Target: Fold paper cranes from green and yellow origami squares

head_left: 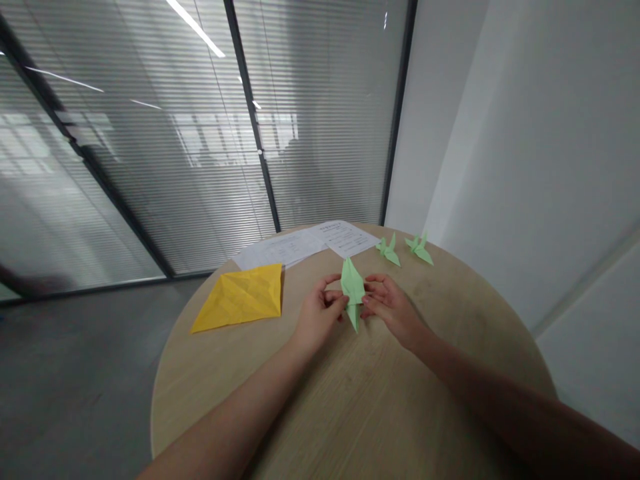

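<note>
A pale green folded paper piece (353,289), long and pointed at both ends, is held just above the round wooden table (350,400). My left hand (320,313) pinches its left edge with curled fingers. My right hand (389,304) grips its right edge, fingers pressed together. Both hands meet at the middle of the piece.
A creased yellow paper square (241,297) lies flat to the left of my hands. Two finished green paper cranes (389,250) (420,248) stand at the far right of the table. White printed sheets (305,244) lie at the far edge. Glass walls with blinds stand behind.
</note>
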`<state>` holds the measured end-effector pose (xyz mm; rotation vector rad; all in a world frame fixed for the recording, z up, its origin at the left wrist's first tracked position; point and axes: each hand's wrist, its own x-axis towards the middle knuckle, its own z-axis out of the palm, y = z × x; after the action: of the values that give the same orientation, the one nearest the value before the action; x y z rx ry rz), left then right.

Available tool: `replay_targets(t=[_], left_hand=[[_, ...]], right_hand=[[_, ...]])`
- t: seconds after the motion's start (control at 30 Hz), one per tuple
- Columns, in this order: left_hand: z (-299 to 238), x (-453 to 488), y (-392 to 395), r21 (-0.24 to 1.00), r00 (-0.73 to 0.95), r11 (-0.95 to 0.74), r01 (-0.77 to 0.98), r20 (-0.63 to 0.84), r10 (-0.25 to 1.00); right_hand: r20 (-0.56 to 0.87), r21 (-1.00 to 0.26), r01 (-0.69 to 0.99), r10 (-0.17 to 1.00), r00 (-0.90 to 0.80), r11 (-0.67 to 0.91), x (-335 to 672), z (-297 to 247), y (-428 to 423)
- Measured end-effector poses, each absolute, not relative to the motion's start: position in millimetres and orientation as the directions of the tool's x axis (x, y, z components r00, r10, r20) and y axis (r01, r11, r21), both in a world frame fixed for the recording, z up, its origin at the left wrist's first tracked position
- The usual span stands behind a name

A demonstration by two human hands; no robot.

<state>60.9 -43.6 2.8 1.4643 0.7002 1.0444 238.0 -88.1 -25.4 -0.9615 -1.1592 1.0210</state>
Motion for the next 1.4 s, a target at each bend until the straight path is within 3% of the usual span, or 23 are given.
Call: replay_targets(t=[0.2,0.47,0.63,1.1,1.4], left_hand=[[1.3,61.6,-44.3,0.976,0.426,-0.184,-0.116,0.216,0.878],[-3.0,62.8,-40.7,0.98,0.391,-0.181,-0.078,0.197,0.899],[-6.1,61.4,-38.4,0.991,0.412,-0.106,-0.082,0.13,0.902],[2.3,61.0,-45.0,0.987,0.454,-0.004,-0.164,0.079,0.888],[-1.2,60.8,-40.8,0.99,0.418,-0.035,-0.134,0.088,0.904]], right_hand=[[0.219,-0.97,-0.095,0.974,0.05,0.223,238.5,-22.8,-89.1],[0.18,-0.962,-0.198,0.982,0.057,0.188,234.8,-23.7,-89.3],[0.151,-0.968,-0.198,0.988,0.043,0.156,237.2,-31.1,-86.3],[0.203,-0.977,-0.037,0.971,0.125,0.209,242.6,-30.2,-86.0],[0.241,-0.963,-0.098,0.964,0.115,0.252,238.6,-23.6,-90.7]])
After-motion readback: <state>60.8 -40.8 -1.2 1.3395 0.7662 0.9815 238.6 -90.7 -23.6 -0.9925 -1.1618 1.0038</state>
